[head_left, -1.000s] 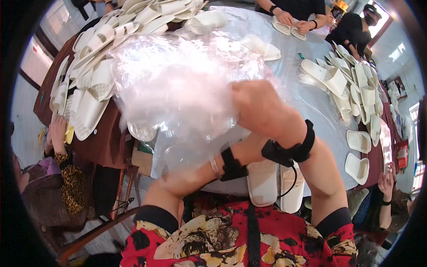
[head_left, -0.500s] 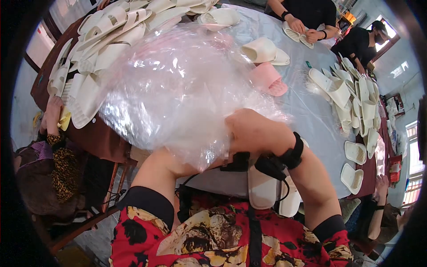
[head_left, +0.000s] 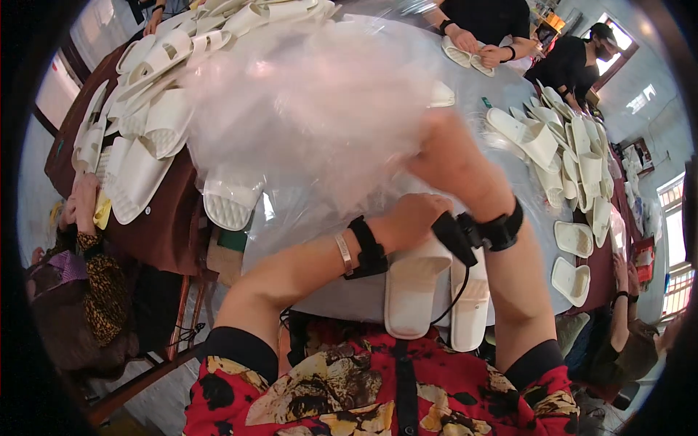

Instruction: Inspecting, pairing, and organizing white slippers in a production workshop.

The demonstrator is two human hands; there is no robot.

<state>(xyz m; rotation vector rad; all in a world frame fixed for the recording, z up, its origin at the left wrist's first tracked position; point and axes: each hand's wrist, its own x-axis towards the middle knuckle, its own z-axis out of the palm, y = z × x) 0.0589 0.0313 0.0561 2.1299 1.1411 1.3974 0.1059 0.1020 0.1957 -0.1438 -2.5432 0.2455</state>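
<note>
Across the middle of the view spreads a pale grey round table, its far and left parts heaped with goods. Largest of what lies over it is a big crumpled sheet of clear plastic film, bunched and cloudy, raised above the table's near-left part and hiding much of what lies behind it. Both of the person's hands are at its lower edge. The right hand is pressed up into the film on the right side, fingers buried in the folds and closed on the plastic. The left hand sits just below and nearer, curled shut — but whether it pinches the film or only rests against it I cannot tell, since the right forearm covers its fingers. Each wrist wears a black strap; a cable hangs from the right one.

To the far left, a pile of cream-white foam slippers lies over a dark brown cloth. On the right, a looser row of white slippers runs along the table's edge. Near the person's chest, just below the hands, two white slippers lie side by side, soles up. At the far side — well apart — another person's hands hold one more slipper.
</note>
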